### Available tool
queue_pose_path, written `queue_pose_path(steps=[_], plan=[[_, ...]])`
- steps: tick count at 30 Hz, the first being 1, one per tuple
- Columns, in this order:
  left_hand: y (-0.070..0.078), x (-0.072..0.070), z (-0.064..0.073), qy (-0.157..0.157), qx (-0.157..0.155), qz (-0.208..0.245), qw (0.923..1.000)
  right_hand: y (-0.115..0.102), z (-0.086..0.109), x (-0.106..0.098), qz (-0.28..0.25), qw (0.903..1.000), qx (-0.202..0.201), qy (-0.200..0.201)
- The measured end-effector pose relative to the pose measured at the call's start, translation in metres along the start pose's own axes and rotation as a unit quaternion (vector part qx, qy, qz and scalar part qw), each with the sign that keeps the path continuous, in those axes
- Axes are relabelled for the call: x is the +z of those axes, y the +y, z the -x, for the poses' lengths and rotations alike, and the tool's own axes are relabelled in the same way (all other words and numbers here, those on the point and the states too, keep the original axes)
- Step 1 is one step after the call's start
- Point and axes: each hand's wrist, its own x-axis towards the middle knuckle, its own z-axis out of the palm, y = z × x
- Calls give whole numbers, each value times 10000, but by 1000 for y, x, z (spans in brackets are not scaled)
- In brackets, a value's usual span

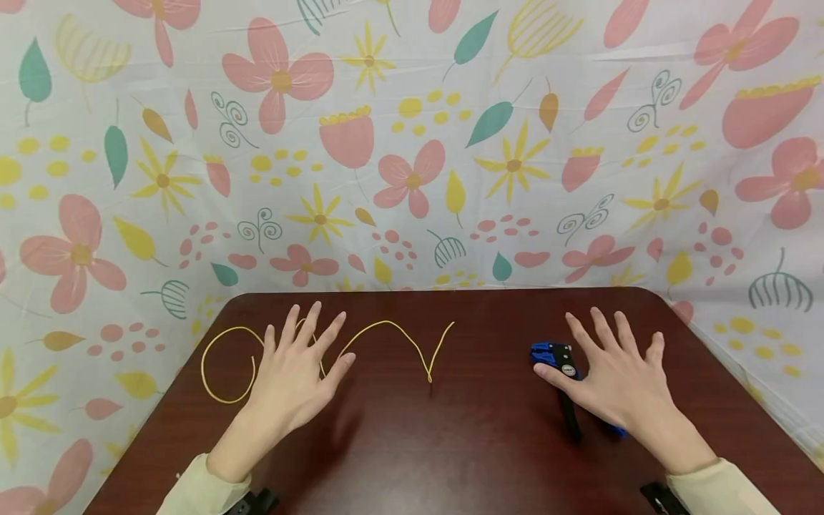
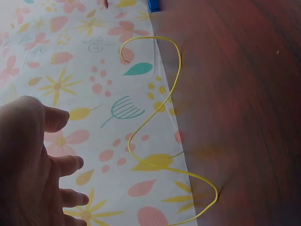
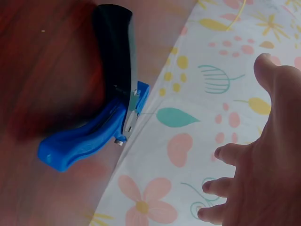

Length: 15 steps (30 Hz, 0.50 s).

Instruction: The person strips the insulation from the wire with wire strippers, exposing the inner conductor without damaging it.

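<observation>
A thin yellow wire runs in loose curves across the left and middle of the dark table, with a round loop at its left end. My left hand is held with spread fingers in front of the wire and hides part of it from the head camera. Toward the right lies a wire stripper in blue and black. My right hand, fingers also spread, overlaps its handles in that view. From the right wrist, the black handle and the blue handle show splayed apart. Neither hand holds anything.
The reddish-brown table has rounded far corners. Behind it hangs a white cloth printed with pink, yellow and green flowers and leaves. Pale sleeves and dark wrist gear show at the bottom.
</observation>
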Motion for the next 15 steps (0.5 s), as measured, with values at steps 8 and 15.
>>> queue_pose_path(steps=[8,15], plan=[[4,-2,5,-173,0,79,9998,4,8,4,-12,10000,26,-54],[12,-1,15,-215,91,74,9997,10,17,7,-16,9999,45,-141]])
